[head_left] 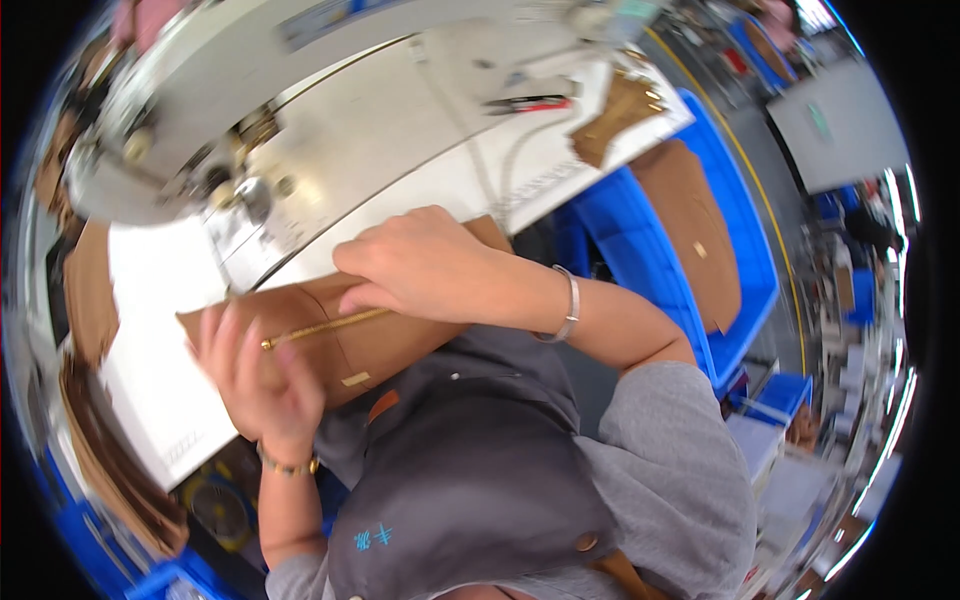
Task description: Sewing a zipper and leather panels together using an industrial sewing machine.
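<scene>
Across my lap and the table's front edge lies a brown fabric panel [400, 345] with seams and a small pale tag. Over it, my right hand [415, 265] is closed, thumb and fingers bent, around the end of a thin gold-coloured rod [325, 328]. The rod's knobbed tip points toward my left hand; its other end disappears beneath my right palm. My left hand [250, 375] is over the panel's left part, fingers apart and blurred by motion, with nothing visible in them.
A sewing machine [180, 110] stands on the white table [150, 350] ahead. Red-and-black thread snips [530, 103] and brown fabric pieces [615, 115] lie at the far right. Blue bins [735, 230] with brown panels stand to the right. More brown panels [110, 460] hang at the left.
</scene>
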